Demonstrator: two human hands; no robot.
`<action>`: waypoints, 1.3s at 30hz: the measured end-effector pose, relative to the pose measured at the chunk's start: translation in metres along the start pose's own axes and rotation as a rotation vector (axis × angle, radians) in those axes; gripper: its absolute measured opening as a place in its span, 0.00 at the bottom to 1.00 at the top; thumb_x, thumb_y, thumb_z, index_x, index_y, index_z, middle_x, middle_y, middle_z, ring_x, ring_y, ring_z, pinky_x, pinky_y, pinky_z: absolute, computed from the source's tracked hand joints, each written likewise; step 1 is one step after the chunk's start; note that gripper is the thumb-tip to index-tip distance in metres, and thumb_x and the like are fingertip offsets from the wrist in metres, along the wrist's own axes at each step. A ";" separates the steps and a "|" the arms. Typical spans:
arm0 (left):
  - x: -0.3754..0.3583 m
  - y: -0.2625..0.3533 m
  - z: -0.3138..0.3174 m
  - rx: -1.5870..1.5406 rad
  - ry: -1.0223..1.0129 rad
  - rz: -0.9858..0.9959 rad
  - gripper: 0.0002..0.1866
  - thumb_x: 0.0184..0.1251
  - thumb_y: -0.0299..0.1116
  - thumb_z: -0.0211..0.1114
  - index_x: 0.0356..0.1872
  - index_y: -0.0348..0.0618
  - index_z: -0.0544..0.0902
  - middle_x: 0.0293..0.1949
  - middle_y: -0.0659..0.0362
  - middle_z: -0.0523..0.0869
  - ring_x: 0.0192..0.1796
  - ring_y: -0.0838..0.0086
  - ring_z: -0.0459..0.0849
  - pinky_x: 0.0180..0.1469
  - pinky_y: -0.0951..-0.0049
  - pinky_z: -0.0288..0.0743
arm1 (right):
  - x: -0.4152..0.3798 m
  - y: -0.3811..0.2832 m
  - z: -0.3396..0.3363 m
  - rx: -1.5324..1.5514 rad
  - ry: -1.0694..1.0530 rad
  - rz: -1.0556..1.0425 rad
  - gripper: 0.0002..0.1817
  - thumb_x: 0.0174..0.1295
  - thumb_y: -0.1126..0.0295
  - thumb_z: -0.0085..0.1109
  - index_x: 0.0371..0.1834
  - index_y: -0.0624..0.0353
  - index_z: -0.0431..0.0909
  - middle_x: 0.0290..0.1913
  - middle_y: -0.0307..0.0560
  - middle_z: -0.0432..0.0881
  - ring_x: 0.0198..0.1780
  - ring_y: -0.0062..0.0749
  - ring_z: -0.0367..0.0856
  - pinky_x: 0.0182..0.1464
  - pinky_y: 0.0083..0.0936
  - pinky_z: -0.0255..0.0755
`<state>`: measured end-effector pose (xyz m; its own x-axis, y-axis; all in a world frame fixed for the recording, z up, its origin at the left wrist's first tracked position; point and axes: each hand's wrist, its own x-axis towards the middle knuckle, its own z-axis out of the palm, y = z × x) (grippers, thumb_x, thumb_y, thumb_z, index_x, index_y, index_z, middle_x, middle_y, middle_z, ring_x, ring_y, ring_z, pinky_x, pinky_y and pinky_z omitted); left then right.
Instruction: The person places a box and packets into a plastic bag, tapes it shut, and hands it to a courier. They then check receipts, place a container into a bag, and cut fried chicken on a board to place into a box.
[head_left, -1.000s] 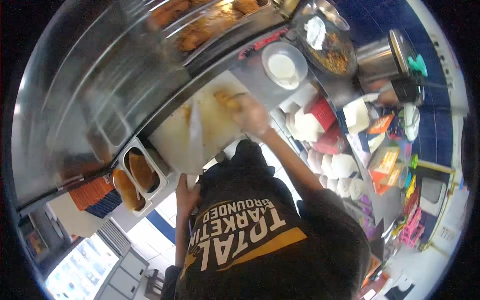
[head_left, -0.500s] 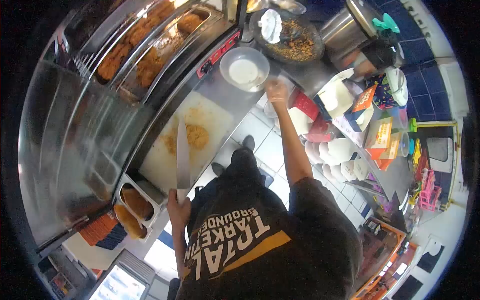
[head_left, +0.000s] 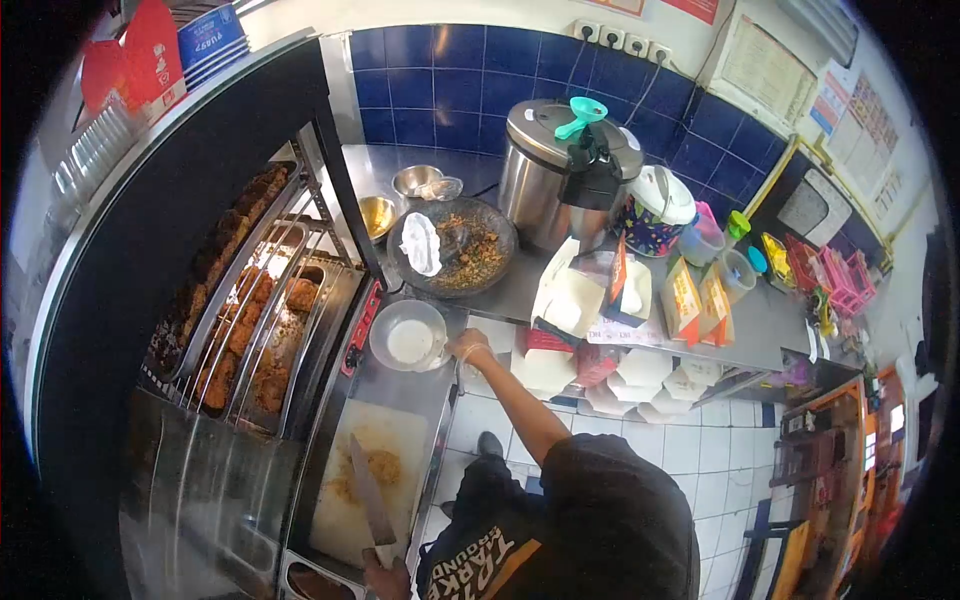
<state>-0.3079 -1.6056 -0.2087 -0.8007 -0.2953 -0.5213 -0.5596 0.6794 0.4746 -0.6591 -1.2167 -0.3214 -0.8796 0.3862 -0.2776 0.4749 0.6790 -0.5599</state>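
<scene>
At the bottom left, my left hand (head_left: 388,578) is closed round the handle of a large knife (head_left: 368,492). Its blade lies over a white cutting board (head_left: 402,430) with golden crumbs (head_left: 385,468). My right hand (head_left: 470,347) is closed beside the right rim of a translucent bowl (head_left: 382,340) with something white inside. The fingers hide what that hand holds, if anything.
Beyond the bowl, a dark stone mortar (head_left: 415,282) holds brown bits. A steel pot (head_left: 530,195) stands behind it. Open food boxes (head_left: 632,292) line the counter at right. A heated cabinet (head_left: 225,425) with fried pieces borders the left.
The view has tilted up, so the board, bowl and hands appear lower and more of the back wall shows. The knife remains in my left hand; my right hand is still beside the bowl.
</scene>
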 end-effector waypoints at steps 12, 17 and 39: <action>0.035 -0.029 0.031 0.073 0.362 0.297 0.23 0.70 0.38 0.57 0.61 0.34 0.72 0.51 0.33 0.79 0.53 0.37 0.78 0.57 0.47 0.70 | -0.254 -0.077 0.061 -0.288 0.023 -0.962 0.14 0.60 0.65 0.54 0.39 0.66 0.80 0.41 0.59 0.80 0.44 0.52 0.79 0.47 0.46 0.74; 0.035 0.007 0.006 0.078 0.303 0.484 0.22 0.75 0.42 0.51 0.59 0.34 0.70 0.45 0.30 0.80 0.48 0.35 0.78 0.49 0.44 0.72 | -0.224 -0.049 0.092 -0.268 -0.250 -1.017 0.12 0.59 0.68 0.56 0.43 0.60 0.80 0.40 0.57 0.81 0.43 0.52 0.80 0.49 0.43 0.74; 0.096 0.033 0.039 0.255 0.130 0.254 0.16 0.74 0.39 0.52 0.47 0.33 0.67 0.25 0.37 0.83 0.31 0.40 0.85 0.34 0.47 0.80 | -0.236 -0.064 0.091 -0.348 -0.154 -1.014 0.30 0.56 0.63 0.65 0.64 0.55 0.73 0.64 0.55 0.71 0.57 0.53 0.74 0.60 0.41 0.72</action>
<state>-0.3948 -1.5853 -0.2710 -0.9368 -0.1673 -0.3073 -0.2813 0.8826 0.3768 -0.4841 -1.4080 -0.2909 -0.8496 -0.5211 0.0809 -0.5152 0.7875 -0.3382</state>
